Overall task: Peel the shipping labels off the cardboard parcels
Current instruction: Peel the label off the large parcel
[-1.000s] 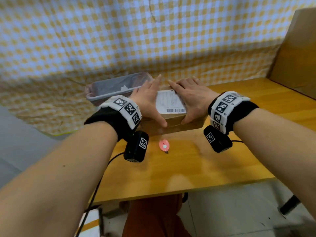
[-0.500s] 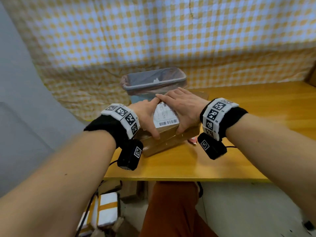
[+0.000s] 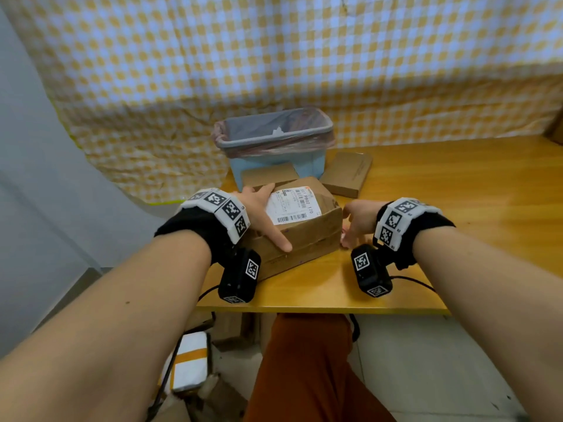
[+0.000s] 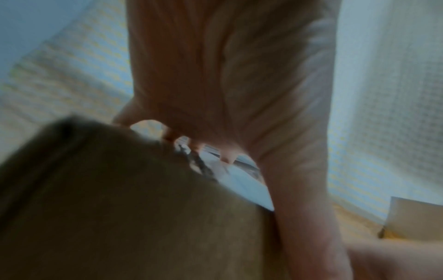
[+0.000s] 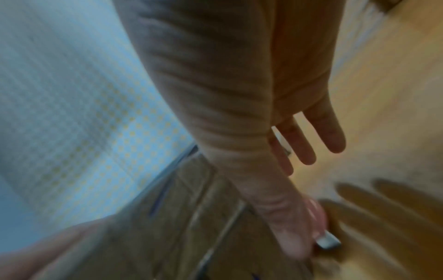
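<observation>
A brown cardboard parcel (image 3: 307, 236) sits near the table's left front corner, with a white shipping label (image 3: 289, 205) flat on its top. My left hand (image 3: 262, 214) rests on the parcel's left part. Its fingers lie on top beside the label and its thumb reaches down the front face. The left wrist view is blurred and shows that hand (image 4: 215, 94) over the parcel (image 4: 120, 208) and label (image 4: 244, 185). My right hand (image 3: 355, 222) hangs beside the parcel's right side with straight fingers pointing down. Its thumb is at a small pink cutter (image 5: 328, 242) on the table.
A blue bin (image 3: 274, 159) with a pink liner stands just behind the parcel. Flat cardboard pieces (image 3: 347, 175) lie beside it. The wooden table (image 3: 457, 208) stretches to the right. More parcels (image 3: 189, 360) lie on the floor at lower left, and a checked cloth hangs behind.
The parcel has shifted left towards the table corner. My right hand has come off the parcel's top and dropped to the table at its right side. My left hand stays on it.
</observation>
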